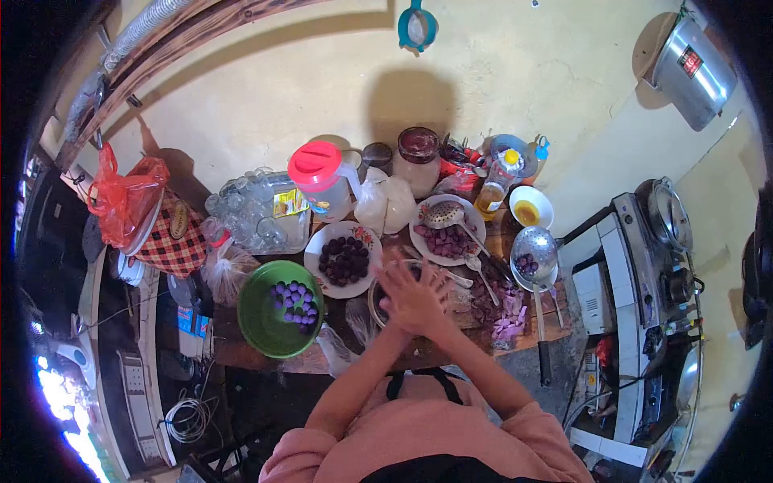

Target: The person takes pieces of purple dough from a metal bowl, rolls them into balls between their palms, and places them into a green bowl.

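Observation:
My left hand [394,315] and my right hand [423,303] meet palm to palm above a bowl [375,309] at the table's front edge. Their fingers are stretched out and partly blurred by motion; whether anything lies between the palms is hidden. Purple balls [295,304] rest in a green basin [248,330] on the left. Behind it, a flowered plate [316,246] bears dark purple balls [345,262]. Another plate [421,247] holds purple chunks [445,241] and a slotted spoon [444,214]. Purple peelings [507,320] are heaped to the right of my hands.
At the back stand a red-lidded pitcher [319,181], a glass tray [299,240], a jar [416,167] and an oil bottle [491,195]. To the right are a skimmer [535,241] with purple balls, a bowl of yellow liquid [544,201] and a stove [640,233].

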Demonstrator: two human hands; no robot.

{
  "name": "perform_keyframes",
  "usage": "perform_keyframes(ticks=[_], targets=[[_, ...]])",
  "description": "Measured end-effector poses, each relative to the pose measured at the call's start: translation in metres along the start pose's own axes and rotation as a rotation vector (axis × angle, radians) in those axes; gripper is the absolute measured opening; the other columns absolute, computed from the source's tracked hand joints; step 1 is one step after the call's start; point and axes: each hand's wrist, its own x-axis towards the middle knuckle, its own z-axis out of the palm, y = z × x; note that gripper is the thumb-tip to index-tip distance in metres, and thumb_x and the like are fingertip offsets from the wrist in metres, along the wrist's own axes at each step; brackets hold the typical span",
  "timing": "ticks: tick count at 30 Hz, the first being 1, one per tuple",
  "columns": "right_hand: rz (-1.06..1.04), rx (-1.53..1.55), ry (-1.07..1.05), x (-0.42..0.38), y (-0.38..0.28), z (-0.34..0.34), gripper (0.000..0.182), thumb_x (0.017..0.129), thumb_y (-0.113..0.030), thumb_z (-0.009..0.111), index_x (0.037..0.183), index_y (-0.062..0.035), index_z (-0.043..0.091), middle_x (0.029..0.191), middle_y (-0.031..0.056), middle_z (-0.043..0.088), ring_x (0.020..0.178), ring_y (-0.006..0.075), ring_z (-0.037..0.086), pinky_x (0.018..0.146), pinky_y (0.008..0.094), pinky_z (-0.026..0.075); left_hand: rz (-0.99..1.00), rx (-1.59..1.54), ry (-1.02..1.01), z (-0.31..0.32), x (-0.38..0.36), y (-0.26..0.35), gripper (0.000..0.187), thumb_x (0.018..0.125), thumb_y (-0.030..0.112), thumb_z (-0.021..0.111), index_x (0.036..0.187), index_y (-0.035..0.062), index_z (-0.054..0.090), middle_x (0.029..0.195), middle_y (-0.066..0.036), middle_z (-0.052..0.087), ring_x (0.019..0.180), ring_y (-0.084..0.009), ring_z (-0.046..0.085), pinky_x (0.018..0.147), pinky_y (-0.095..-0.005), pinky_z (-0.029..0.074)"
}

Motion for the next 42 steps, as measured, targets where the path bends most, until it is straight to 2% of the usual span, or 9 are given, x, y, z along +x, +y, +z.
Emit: perform_keyframes(ticks=[3, 5, 8, 10, 13, 19, 22, 36, 42], targets=[[0.089, 0.169, -0.351, -0.014, 0.023, -0.001, 0.061, 0.088, -0.038, 0.038, 0.141, -0.0117, 0.025, 0.148, 0.0117, 0.016, 0.138, 0.0306, 0.011, 0.101, 0.0655, 0.003, -0.015, 0.019, 0.058, -0.003, 0.001, 0.003, 0.077, 0.079, 0.066, 0.043, 0.143, 0.0359, 0.012, 0.150, 0.003, 0.010, 0.136, -0.0290, 0.017, 0.106, -0.0512, 0.018], [0.133, 0.088, -0.162, -0.012, 0.033, 0.023, 0.066, 0.085, -0.038, 0.041, 0.143, -0.0123, 0.021, 0.149, 0.0109, 0.013, 0.138, 0.0290, 0.011, 0.101, 0.0667, 0.002, -0.111, -0.024, 0.314, -0.003, -0.009, 0.008, 0.077, 0.080, 0.065, 0.043, 0.143, 0.0354, 0.012, 0.150, 0.003, 0.009, 0.136, -0.0296, 0.016, 0.106, -0.0517, 0.017], [0.033, 0.186, -0.002, -0.004, 0.023, 0.028, 0.066, 0.083, -0.037, 0.044, 0.142, -0.0134, 0.023, 0.149, 0.0104, 0.015, 0.137, 0.0285, 0.014, 0.100, 0.0668, 0.002, -0.096, -0.899, 0.552, -0.044, -0.025, 0.015, 0.078, 0.079, 0.065, 0.045, 0.143, 0.0354, 0.012, 0.150, 0.002, 0.009, 0.136, -0.0301, 0.016, 0.106, -0.0521, 0.017], [-0.154, 0.189, -0.021, -0.011, 0.012, 0.002, 0.061, 0.084, -0.035, 0.045, 0.139, -0.0147, 0.030, 0.147, 0.0108, 0.021, 0.135, 0.0298, 0.021, 0.103, 0.0638, 0.003, -0.061, -0.900, 0.654, -0.056, -0.020, 0.019, 0.079, 0.078, 0.067, 0.044, 0.143, 0.0343, 0.013, 0.150, 0.002, 0.010, 0.136, -0.0313, 0.016, 0.106, -0.0525, 0.017], [0.170, 0.036, -0.300, 0.000, 0.033, -0.002, 0.068, 0.085, -0.036, 0.042, 0.144, -0.0130, 0.017, 0.151, 0.0087, 0.009, 0.139, 0.0270, 0.009, 0.101, 0.0663, -0.001, -0.079, -0.098, 0.666, -0.060, -0.011, 0.023, 0.080, 0.078, 0.070, 0.039, 0.143, 0.0309, 0.014, 0.150, 0.001, 0.010, 0.136, -0.0334, 0.015, 0.106, -0.0531, 0.017], [-0.092, 0.169, -0.010, -0.007, 0.017, 0.002, 0.060, 0.084, -0.041, 0.045, 0.139, -0.0202, 0.032, 0.147, 0.0085, 0.022, 0.134, 0.0352, 0.022, 0.099, 0.0686, 0.005, -0.216, -0.177, 0.456, -0.022, -0.008, 0.037, 0.082, 0.078, 0.073, 0.033, 0.143, 0.0268, 0.016, 0.150, -0.001, 0.013, 0.135, -0.0332, 0.017, 0.106, -0.0530, 0.017], [0.208, 0.070, 0.018, 0.001, 0.040, 0.013, 0.059, 0.085, -0.042, 0.045, 0.139, -0.0226, 0.032, 0.147, 0.0088, 0.023, 0.132, 0.0375, 0.023, 0.098, 0.0703, 0.005, -0.226, -0.063, 0.507, 0.008, -0.002, 0.030, 0.082, 0.078, 0.074, 0.031, 0.143, 0.0256, 0.017, 0.149, -0.001, 0.015, 0.135, -0.0329, 0.018, 0.106, -0.0528, 0.017], [0.075, 0.037, 0.039, 0.009, 0.021, 0.026, 0.059, 0.087, -0.039, 0.042, 0.141, -0.0219, 0.026, 0.147, 0.0089, 0.022, 0.135, 0.0334, 0.018, 0.100, 0.0675, 0.006, -0.222, 0.227, 0.277, 0.018, -0.002, 0.038, 0.093, 0.071, 0.081, 0.029, 0.142, 0.0210, 0.021, 0.148, -0.001, 0.018, 0.133, -0.0332, 0.022, 0.105, -0.0538, 0.019], [0.179, 0.086, -0.019, 0.007, 0.032, -0.004, 0.060, 0.087, -0.039, 0.042, 0.142, -0.0213, 0.026, 0.148, 0.0076, 0.019, 0.136, 0.0324, 0.018, 0.100, 0.0679, 0.006, -0.204, -0.090, 0.516, 0.022, -0.003, 0.011, 0.086, 0.079, 0.076, 0.020, 0.144, 0.0202, 0.015, 0.148, -0.007, 0.019, 0.134, -0.0340, 0.019, 0.105, -0.0572, 0.018]])
